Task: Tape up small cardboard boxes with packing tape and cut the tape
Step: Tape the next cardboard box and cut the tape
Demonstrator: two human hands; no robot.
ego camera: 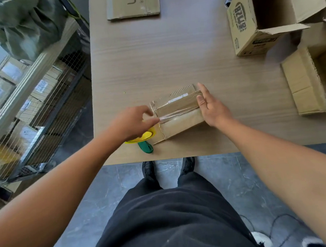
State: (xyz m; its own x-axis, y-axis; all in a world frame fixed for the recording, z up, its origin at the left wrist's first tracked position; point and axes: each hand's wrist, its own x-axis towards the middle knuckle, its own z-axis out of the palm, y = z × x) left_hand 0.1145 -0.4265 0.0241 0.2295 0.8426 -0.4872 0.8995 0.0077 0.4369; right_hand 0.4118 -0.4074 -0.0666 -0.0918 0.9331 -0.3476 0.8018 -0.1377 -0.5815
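While the small cardboard box [179, 120], near the table's [154, 57] front edge, is braced by the flat, straight-fingered right hand [212, 108], the tape [169, 116] pinched in the left hand's [133, 123] curled fingers is best kept taut and smoothed down before being cut.

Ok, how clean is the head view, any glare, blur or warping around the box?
Head view: glare streaks the tape strip across the small box; the left hand is motion-smeared at its fingertips, the right hand is sharp; wide-angle warping curves the table edge.
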